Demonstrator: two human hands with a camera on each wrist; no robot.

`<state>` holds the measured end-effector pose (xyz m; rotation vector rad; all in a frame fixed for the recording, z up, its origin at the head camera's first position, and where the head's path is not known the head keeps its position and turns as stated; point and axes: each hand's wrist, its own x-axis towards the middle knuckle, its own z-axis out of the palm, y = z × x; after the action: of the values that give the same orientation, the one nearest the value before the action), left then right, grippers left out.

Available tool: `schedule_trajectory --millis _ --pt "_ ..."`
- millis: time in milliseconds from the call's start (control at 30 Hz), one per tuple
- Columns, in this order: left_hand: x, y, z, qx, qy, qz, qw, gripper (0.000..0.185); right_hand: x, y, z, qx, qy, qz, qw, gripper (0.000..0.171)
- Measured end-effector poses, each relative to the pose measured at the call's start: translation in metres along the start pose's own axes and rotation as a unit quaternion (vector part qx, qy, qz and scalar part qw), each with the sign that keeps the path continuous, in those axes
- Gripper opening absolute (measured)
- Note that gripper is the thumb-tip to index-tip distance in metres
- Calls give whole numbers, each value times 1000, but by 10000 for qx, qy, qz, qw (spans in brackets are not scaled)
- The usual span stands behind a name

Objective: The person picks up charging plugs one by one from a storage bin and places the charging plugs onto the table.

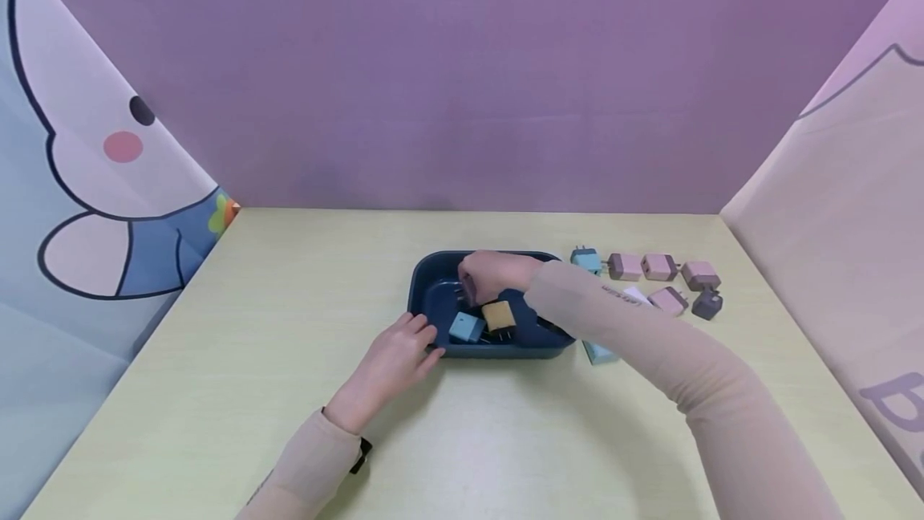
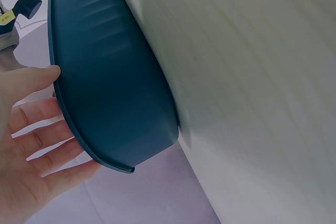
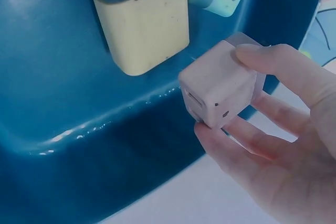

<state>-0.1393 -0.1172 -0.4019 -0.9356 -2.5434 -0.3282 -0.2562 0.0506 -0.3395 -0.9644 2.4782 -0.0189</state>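
Blue tray [image 1: 433, 295] holds a yellow plug [image 1: 499, 316] and a light blue plug [image 1: 466, 327]. The right hand [image 1: 494, 275] pinches a pink plug [image 3: 223, 85] over it; the left hand [image 1: 393, 359] touches the rim, fingers spread

A pale yellow table [image 1: 216, 392] carries a loose group of plug adapters to the right of the middle. A blue adapter [image 1: 586, 259] heads a row with three pink adapters [image 1: 658, 266] beside it, all close together. Just in front of that row lie another pink adapter [image 1: 667, 300] and a dark grey adapter [image 1: 707, 304], near each other. A light blue adapter [image 1: 599, 354] lies apart from them, nearer the front. A purple wall [image 1: 462, 79] stands behind the table, and cartoon-printed panels [image 1: 87, 207] close in both sides.
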Motion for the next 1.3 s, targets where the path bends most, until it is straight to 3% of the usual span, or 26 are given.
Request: schedule_trajectory --millis 367,633,800,967,1300 --pt "0 -1 2 63 59 20 10000 18 -22 3 -5 90 151 -188 9997 6" --pt "0 -2 2 36 -12 -8 10000 18 -34 5 -6 125 126 -56 9998 8" --pt "1 -2 2 46 -32 -9 10000 19 -43 5 -7 130 228 -92 9996 14" --pt "1 -1 1 12 -21 -15 10000 19 -52 6 -4 208 371 -203 9989 31" --pt "1 -1 3 29 -27 12 10000 19 -70 11 5 376 597 -212 9973 39"
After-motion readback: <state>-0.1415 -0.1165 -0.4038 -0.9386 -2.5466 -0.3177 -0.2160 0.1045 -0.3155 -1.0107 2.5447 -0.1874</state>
